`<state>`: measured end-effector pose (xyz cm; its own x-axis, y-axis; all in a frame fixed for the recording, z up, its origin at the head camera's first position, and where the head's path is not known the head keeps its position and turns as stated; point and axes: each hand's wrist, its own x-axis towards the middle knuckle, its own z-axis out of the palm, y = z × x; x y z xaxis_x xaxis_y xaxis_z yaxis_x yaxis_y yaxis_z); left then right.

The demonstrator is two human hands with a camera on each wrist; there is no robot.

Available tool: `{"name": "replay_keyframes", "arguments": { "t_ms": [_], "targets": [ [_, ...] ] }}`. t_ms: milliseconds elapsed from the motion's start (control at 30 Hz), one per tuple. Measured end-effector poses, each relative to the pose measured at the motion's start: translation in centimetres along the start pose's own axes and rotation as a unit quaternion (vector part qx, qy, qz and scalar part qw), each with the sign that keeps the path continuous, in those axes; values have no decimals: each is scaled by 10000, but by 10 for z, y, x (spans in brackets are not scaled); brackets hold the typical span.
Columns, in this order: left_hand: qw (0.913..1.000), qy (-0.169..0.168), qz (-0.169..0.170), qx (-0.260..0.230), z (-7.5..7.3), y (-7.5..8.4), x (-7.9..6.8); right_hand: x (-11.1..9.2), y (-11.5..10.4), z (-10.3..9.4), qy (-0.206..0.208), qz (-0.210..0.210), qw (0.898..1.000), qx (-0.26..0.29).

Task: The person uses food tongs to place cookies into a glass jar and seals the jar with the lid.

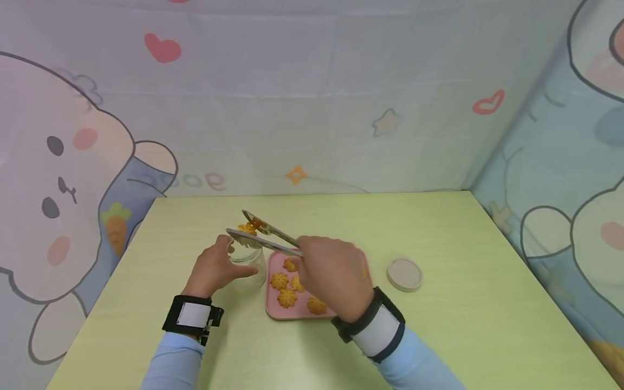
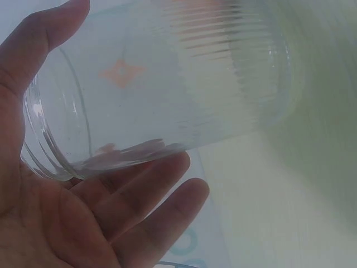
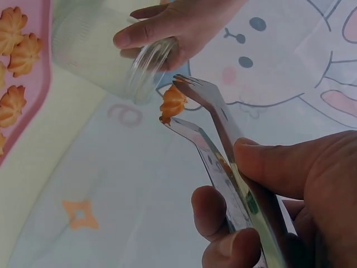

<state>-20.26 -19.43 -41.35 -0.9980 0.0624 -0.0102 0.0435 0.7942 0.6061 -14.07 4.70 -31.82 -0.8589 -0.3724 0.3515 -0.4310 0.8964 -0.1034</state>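
Left of centre in the head view, the left hand (image 1: 214,268) curls its fingers round a glass jar (image 1: 256,260); the right hand (image 1: 333,275) pinches metal tongs (image 1: 283,249) holding a cookie (image 1: 247,229) above its mouth.

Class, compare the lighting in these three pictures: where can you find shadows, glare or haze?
Head view: soft, faint shadows on the table; left wrist view: a hazy, washed-out look, with small bright glints on the threaded rim of the glass jar; right wrist view: reflections along the shiny metal tongs, and highlights on the jar's rim.
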Motion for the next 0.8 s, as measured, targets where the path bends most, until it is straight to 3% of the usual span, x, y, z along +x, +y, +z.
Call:
{"name": "replay_keyframes", "arguments": {
  "t_ms": [267, 567, 800],
  "targets": [
    [9999, 86, 61, -27, 1, 1, 0, 3, -5, 9, -214, -30, 9993, 316],
    [10000, 19, 11, 56, -1, 2, -1, 1, 6, 12, 142, 82, 9998, -57],
    [10000, 14, 19, 61, -2, 2, -2, 1, 14, 11, 82, 198, 9996, 155]
  ]
}}
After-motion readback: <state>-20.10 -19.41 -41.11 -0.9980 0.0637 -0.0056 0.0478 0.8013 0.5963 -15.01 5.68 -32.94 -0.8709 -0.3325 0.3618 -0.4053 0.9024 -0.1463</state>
